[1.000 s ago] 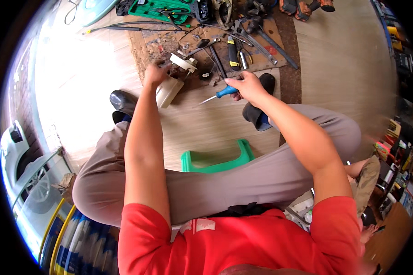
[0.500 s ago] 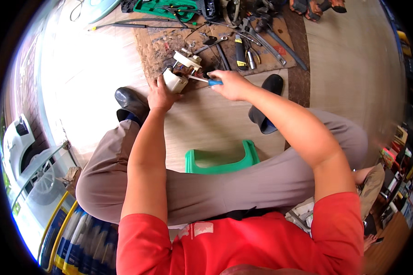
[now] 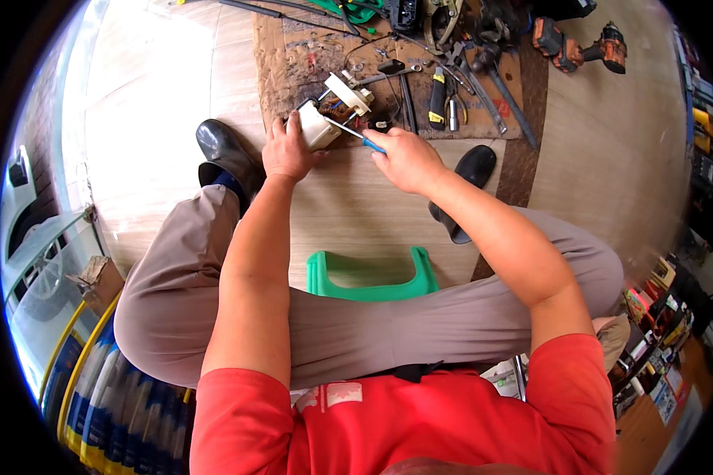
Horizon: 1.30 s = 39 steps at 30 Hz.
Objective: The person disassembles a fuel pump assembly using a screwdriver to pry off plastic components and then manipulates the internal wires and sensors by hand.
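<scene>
Screwdriver (image 3: 371,144) has swung in leftward since earlier, right grip (image 3: 409,161) closed round it. White housing (image 3: 314,130) lies clasped in left grip (image 3: 290,153); probably light, stiff, slick. Best held by sides.

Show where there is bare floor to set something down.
Bare floor lies between the left hand and green stool, left of the cardboard, and right of the dark strip below the drill. Tools crowd the cardboard's right half.
</scene>
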Motion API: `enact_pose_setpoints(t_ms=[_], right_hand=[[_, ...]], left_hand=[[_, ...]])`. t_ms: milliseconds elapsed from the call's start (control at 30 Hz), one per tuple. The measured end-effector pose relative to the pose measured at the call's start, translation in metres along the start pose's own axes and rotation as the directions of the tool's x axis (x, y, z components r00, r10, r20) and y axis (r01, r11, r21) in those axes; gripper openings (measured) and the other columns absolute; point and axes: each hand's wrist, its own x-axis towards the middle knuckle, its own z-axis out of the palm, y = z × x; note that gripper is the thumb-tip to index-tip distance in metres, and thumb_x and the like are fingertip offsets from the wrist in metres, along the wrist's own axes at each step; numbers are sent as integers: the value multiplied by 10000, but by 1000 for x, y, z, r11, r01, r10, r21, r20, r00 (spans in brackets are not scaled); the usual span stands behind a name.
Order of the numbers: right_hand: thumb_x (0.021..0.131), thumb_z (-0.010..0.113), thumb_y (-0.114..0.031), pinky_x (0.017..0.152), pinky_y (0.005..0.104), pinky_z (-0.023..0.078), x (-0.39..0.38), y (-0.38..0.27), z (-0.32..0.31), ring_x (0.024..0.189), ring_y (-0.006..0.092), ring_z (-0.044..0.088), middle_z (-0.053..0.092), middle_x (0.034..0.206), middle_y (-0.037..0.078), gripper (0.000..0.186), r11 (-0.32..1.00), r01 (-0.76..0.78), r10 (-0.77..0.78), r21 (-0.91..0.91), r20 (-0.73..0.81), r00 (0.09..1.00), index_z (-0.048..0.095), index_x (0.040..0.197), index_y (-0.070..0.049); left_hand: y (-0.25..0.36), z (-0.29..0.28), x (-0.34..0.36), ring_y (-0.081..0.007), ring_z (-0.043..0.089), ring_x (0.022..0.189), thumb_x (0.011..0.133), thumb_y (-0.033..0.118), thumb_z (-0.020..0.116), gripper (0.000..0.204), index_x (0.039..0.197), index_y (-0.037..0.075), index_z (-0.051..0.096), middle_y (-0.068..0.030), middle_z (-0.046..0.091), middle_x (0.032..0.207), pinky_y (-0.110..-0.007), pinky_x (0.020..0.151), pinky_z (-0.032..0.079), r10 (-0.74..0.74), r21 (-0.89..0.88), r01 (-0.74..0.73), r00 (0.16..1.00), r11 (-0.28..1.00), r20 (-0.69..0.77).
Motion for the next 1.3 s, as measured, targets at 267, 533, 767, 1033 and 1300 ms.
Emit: enact_pose_setpoints(t_ms=[267,533,767,1033,1300], right_hand=[[868,608,-124,705,417,542,5,-8,-6,838,302,648,599,945,100,387,929,96,-111,-358,-20,994,635,1253,-152],[908,532,-116,719,404,553,8,-27,-15,876,301,658,625,989,108,353,838,178,-170,-516,63,983,641,1244,-119],[872,583,-121,649,352,565,9,-43,-11,811,264,649,589,974,101,434,710,210,-144,-672,153,978,617,1305,-110],[872,591,-128,616,332,570,9,-69,2,796,255,656,594,974,100,439,668,145,-47,-730,153,987,605,1305,-56],[975,510,-172,617,402,569,14,-51,-14,777,295,692,649,953,133,274,707,234,-169,-667,162,972,662,1171,-55]], left_hand=[[-1,1,4,-357,512,1211,611,433,897,1011,1440,153,390,-163,482,1319,-438,918,516,6,6,-6,1000,1000,-25],[-7,4,3,-364,506,1229,617,445,889,1019,1452,144,388,-181,470,1351,-440,937,504,20,7,-19,1000,1000,-25],[-6,8,3,-365,513,1219,610,430,895,1026,1456,143,392,-191,465,1354,-431,948,498,15,-5,-16,1000,1000,-20],[-9,9,3,-354,524,1191,610,411,896,991,1434,144,416,-170,493,1307,-436,941,495,26,-35,-28,998,999,-60],[-7,0,0,-334,522,1179,619,439,886,997,1446,149,411,-149,496,1265,-436,912,506,9,-26,-9,1000,1000,1]])
